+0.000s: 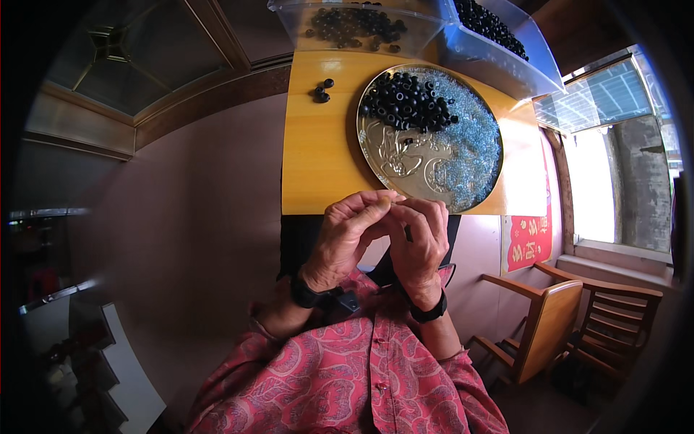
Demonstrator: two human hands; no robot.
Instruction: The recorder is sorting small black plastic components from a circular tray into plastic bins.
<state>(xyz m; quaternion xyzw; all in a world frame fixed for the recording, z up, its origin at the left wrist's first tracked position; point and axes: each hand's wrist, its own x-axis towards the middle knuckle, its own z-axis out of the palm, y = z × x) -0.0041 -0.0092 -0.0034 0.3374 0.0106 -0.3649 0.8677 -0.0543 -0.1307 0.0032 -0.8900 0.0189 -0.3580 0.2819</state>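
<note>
My left hand (345, 235) and my right hand (421, 242) meet fingertip to fingertip just past the near edge of the yellow table (318, 166). Both are closed in a pinch; whatever lies between the fingertips is too small to make out. Right beyond them is a round metal tray (383, 155) with an embossed bottom. Black beads (408, 101) are heaped in its far left part, and small clear bluish beads (473, 145) cover its right side. A few loose black beads (322, 94) rest on the table left of the tray.
Two clear plastic bins stand at the table's far side: the left bin (296, 25) and the right bin (499, 65) both contain black beads. Wooden chairs (549, 325) are at the right, below a window (593, 181). A white-edged shelf unit (130, 369) stands at lower left.
</note>
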